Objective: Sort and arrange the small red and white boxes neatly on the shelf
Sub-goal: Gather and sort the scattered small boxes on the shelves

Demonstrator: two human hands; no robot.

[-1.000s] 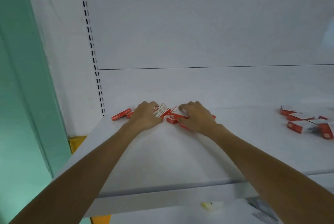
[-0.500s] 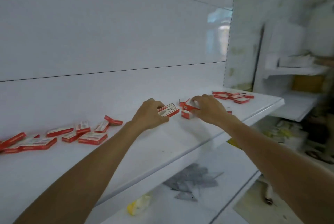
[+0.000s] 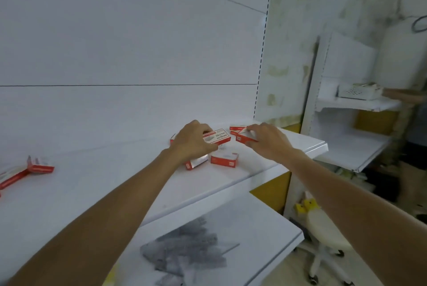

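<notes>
My left hand [image 3: 193, 141] grips a small red and white box [image 3: 218, 138] with print on its top, held just above the white shelf [image 3: 92, 188]. My right hand [image 3: 269, 140] pinches another red and white box [image 3: 244, 137] near the shelf's right end. Two more boxes lie below my left hand, one [image 3: 224, 159] in plain view and one [image 3: 195, 163] partly hidden by my wrist. Further boxes [image 3: 236, 128] sit behind my right hand. A loose group of boxes [image 3: 34, 168] lies at the far left of the shelf.
The shelf's back panel rises right behind the boxes. A lower shelf [image 3: 231, 228] holds a grey pile [image 3: 184, 253]. To the right stand another white shelf unit [image 3: 355, 103] with a basket [image 3: 358, 91], a white stool [image 3: 323, 230], and a person's arm [image 3: 404, 96].
The view has swung right along the shelf. Both hands moved from the left end to the right end, each still holding a box.
</notes>
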